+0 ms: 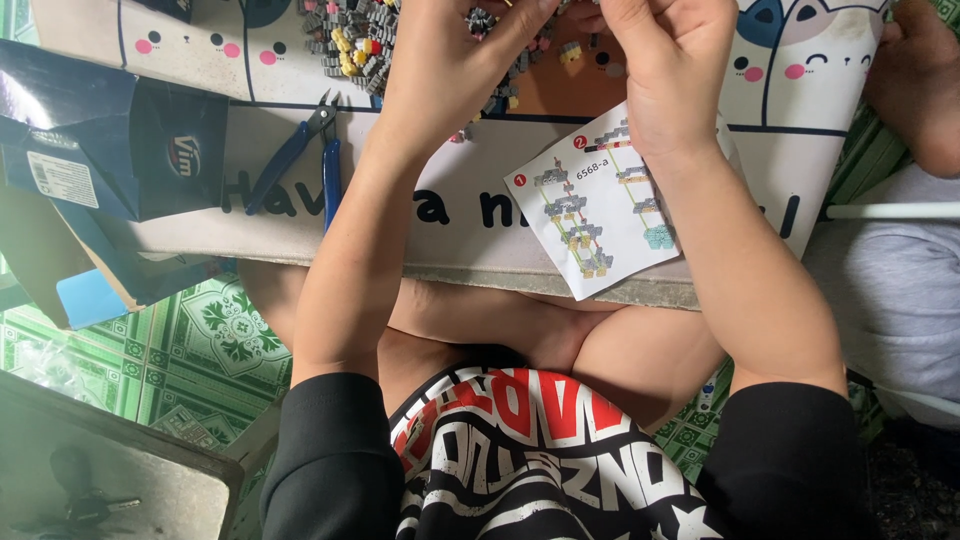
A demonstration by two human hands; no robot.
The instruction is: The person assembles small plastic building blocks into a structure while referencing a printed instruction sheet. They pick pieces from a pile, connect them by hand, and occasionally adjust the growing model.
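Two black sleeves are lying nearest the lens, one on each forearm, both reaching toward the far edge of one low table point(450, 265) covered in a cartoon-cat print. One left hand point(450, 70) is curling its fingers around a small dark brick assembly point(481, 20) near the table's far edge, at the top of the view. One right hand point(670, 70) is closing in beside it, fingertips cut off by the top of the view, so whether it is grasping anything cannot be told. One loose heap of small bricks point(350, 40), grey with a few yellow and red, is lying just left of the left hand. One folded instruction sheet point(600, 200), showing two numbered steps, is hanging over the near edge under the right wrist. One pair of blue-handled cutters point(300, 160) is resting toward the left edge. One dark blue box point(110, 130) is sitting at the left corner. One other person's hand point(920, 80) is resting at the right corner.
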